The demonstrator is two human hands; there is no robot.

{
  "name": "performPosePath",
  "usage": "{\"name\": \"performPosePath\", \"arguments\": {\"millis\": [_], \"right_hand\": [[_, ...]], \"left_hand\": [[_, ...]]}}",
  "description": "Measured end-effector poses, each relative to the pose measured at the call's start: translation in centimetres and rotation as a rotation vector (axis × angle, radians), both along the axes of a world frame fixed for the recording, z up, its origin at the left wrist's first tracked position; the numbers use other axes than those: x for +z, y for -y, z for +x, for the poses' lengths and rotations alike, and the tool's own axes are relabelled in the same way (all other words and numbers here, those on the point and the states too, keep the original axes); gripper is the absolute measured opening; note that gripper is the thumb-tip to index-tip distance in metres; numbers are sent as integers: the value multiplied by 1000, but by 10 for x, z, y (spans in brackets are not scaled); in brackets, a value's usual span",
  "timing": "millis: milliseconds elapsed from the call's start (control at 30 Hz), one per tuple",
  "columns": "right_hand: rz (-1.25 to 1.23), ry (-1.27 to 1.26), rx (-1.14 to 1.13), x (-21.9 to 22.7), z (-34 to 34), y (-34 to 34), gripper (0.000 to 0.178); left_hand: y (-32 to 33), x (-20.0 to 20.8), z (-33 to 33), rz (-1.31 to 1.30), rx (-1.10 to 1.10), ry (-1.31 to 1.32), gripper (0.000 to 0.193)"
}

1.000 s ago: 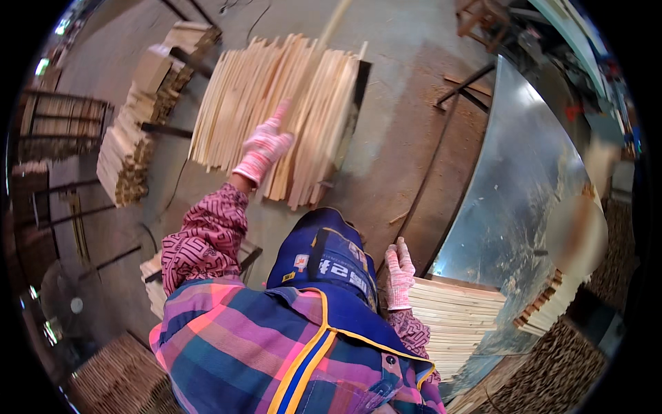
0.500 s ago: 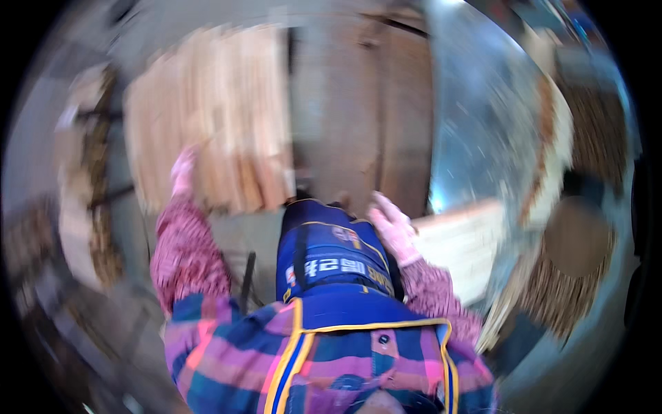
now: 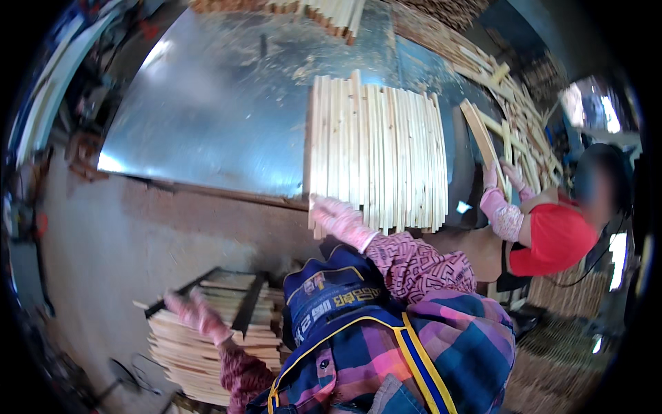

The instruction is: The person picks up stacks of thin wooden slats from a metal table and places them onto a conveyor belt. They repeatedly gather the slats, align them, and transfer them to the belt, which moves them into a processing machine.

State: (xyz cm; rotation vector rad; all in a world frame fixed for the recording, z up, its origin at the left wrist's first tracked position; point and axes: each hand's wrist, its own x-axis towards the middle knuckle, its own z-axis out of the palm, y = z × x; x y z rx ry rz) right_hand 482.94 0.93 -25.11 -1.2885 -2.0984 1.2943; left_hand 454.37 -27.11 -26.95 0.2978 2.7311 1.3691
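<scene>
Both my hands wear pinkish gloves. My left hand, slightly blurred, is over the left part of a stack of wooden strips, near a dark metal bar. Its fingers look apart, and nothing shows in them. At the near left corner of a row of pale wooden strips, my right hand has its fingers stretched out. It appears to touch the strip ends without gripping any. That row lies side by side on a shiny metal table, its ends uneven.
To the right, a co-worker in a red top holds a wooden piece with gloved hands. Loose wood pieces lie heaped along the table's far right. More strips lie at the far edge. A cable lies on the floor at lower left.
My view has turned right, from a stack of strips to the metal table. My right hand has come to the row of strips there; the strip stack now appears at lower left.
</scene>
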Motion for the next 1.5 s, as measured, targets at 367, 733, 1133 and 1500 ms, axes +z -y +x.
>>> {"name": "performPosePath", "arguments": {"millis": [367, 733, 1133, 1500], "right_hand": [[616, 588, -772, -15, 351, -180, 51], [-174, -219, -911, -73, 347, -233, 53], [-674, -809, -725, -48, 308, -248, 54], [-606, -837, -362, -24, 234, -312, 61]], "left_hand": [[-397, -74, 103, 403, -780, 785, 55], [-448, -114, 138, 820, -620, 1370, 67], [-422, -113, 117, 326, -651, 1154, 76], [-355, -119, 121, 639, -370, 1037, 75]]}}
